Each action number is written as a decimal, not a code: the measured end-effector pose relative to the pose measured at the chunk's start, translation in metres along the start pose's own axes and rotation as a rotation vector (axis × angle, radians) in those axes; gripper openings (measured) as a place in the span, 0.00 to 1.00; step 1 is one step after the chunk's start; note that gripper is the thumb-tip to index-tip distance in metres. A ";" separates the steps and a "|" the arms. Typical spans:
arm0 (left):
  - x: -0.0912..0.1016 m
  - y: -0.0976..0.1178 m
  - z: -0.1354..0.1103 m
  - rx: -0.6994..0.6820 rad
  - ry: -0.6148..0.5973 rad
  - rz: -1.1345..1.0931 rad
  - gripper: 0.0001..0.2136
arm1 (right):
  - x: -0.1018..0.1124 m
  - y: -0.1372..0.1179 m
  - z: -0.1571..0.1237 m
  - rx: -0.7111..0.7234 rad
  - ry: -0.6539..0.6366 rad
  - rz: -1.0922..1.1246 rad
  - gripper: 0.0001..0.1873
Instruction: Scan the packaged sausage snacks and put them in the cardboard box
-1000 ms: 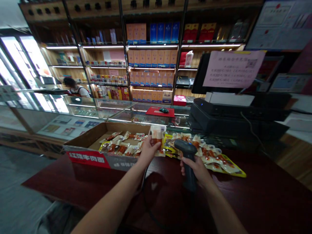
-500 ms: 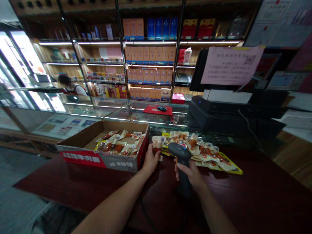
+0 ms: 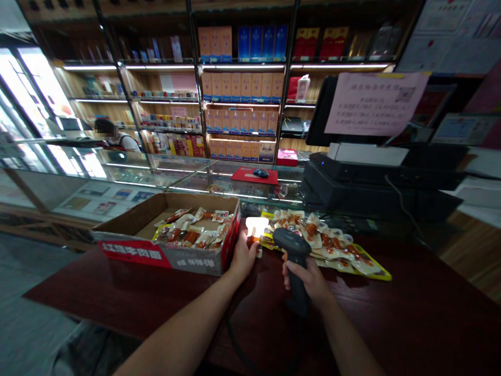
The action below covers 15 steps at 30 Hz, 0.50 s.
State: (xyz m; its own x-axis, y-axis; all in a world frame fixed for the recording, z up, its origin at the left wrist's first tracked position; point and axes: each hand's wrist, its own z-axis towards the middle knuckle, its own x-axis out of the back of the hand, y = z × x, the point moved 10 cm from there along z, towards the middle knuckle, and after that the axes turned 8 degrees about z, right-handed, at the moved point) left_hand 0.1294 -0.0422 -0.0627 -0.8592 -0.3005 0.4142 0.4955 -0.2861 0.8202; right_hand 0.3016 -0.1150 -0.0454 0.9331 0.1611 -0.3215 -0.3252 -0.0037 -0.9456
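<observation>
Between the fingers of my left hand (image 3: 243, 257) is a small vacuum-sealed snack packet (image 3: 253, 238), its upper part lit bright white. My right hand (image 3: 310, 277) is wrapped round the handle of a dark barcode scanner (image 3: 294, 250), whose head points toward the packet. The scanner's cable runs down toward the table's near edge. Just left of my left hand stands an open cardboard box (image 3: 195, 259) with several similar packets (image 3: 190, 238) inside. Behind the scanner, more sealed packets (image 3: 332, 240) lie in a pile on yellow-edged packaging (image 3: 382, 273).
A dark red table (image 3: 164, 297) carries the box and packets. Beyond it are a glass counter (image 3: 183, 177), a mouse (image 3: 260, 173) on a red mat (image 3: 242, 176), and a monitor (image 3: 321, 115) with a pink notice. Another person (image 3: 127, 142) sits far left before the shelves.
A bright white light has come on over the packet in my left hand. Both hands keep nearly the same place, and the view has shifted slightly.
</observation>
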 end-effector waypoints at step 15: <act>-0.002 -0.005 0.002 0.008 0.007 -0.156 0.16 | 0.005 -0.004 0.001 -0.008 0.075 0.022 0.19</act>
State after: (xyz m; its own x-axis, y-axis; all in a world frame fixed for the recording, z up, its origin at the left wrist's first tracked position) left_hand 0.1284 -0.0383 -0.0668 -0.9249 -0.2587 0.2787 0.3546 -0.3223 0.8777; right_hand 0.3077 -0.1129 -0.0428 0.9346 0.0863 -0.3449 -0.3450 -0.0145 -0.9385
